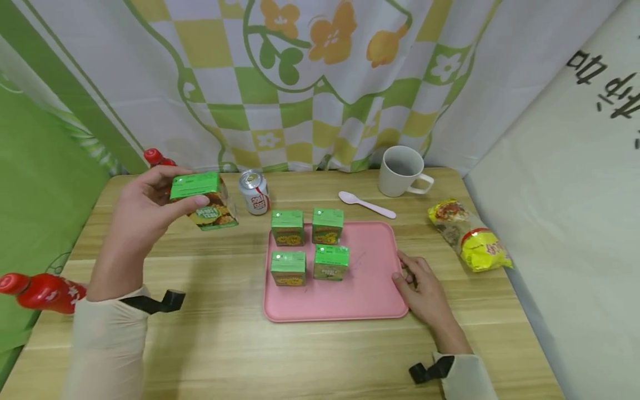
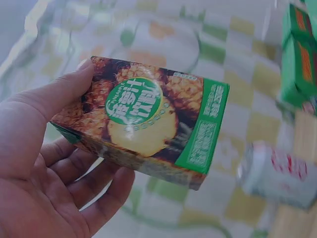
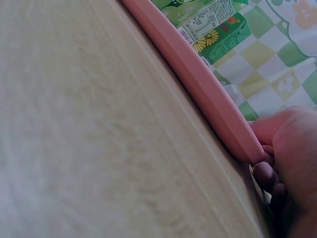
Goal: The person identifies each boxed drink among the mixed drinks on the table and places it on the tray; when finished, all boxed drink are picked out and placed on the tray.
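My left hand [image 1: 134, 216] grips a green pineapple juice carton [image 1: 196, 184], raised above the table at the left. Its pineapple picture and green label face up in the left wrist view, thumb along one edge and fingers curled beneath. With my right hand [image 1: 429, 291] I pinch the right rim of a pink tray [image 1: 372, 291]; the thumb lies on top and fingers are partly hidden below the edge. Several similar green cartons [image 1: 331, 262] stand upright in two rows on the tray's left half.
Beyond the tray are a silver drink can [image 1: 255, 194], a pink spoon [image 1: 367, 205] and a grey mug [image 1: 397, 175]. A yellow food packet [image 1: 470, 236] lies at the right. One red bottle [image 1: 47, 293] is at the left edge, another [image 1: 156, 157] behind my left hand.
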`<action>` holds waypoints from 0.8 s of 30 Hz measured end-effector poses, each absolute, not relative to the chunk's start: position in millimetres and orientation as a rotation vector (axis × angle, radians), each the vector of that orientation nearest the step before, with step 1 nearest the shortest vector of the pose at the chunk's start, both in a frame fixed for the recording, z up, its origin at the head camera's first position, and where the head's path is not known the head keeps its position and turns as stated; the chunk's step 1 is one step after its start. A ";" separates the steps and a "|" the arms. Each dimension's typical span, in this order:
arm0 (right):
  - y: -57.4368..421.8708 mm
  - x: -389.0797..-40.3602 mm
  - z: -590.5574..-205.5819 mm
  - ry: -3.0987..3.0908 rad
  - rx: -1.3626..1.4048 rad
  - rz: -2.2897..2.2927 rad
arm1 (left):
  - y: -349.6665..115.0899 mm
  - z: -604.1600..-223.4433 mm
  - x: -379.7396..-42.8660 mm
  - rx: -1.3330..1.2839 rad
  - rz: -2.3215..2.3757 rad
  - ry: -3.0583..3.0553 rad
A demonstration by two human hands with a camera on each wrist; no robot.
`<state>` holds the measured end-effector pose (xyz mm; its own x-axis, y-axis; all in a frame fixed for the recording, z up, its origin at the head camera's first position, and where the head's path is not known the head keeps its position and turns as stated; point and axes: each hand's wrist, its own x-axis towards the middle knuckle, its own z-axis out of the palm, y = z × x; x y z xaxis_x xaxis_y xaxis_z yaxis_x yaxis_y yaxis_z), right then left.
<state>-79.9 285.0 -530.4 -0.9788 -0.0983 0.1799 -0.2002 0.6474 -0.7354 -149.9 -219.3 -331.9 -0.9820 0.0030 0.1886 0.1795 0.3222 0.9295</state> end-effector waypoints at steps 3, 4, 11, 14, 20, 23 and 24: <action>285.2 -79.5 -531.1 -2.738 0.246 1.237 | -197.5 -315.0 -154.4 -0.292 -1.760 -2.471; 285.3 -79.3 -531.1 -2.738 0.243 1.233 | -189.5 -310.2 -156.0 -0.328 -1.769 -2.483; 286.0 -79.1 -531.0 -2.739 0.248 1.214 | -127.0 -291.3 -169.7 -0.602 -1.788 -2.589; 286.6 -79.9 -531.7 -2.728 0.253 1.212 | -96.0 -291.7 -176.6 -0.775 -1.787 -2.615; 287.5 -80.7 -533.1 -2.727 0.259 1.195 | -41.3 -305.1 -187.0 -1.075 -1.714 -2.685; 287.1 -80.8 -532.9 -2.737 0.259 1.191 | -19.8 -317.1 -190.3 -1.131 -1.648 -2.751; 287.0 -80.6 -532.8 -2.738 0.256 1.196 | -13.1 -321.6 -191.3 -1.147 -1.612 -2.779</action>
<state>-80.6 287.0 -532.8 -0.9754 -0.0986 0.1974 -0.2118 0.6689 -0.7125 -191.3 -13.1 -321.6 -0.7418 0.6639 0.0953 0.4123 0.3394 0.8454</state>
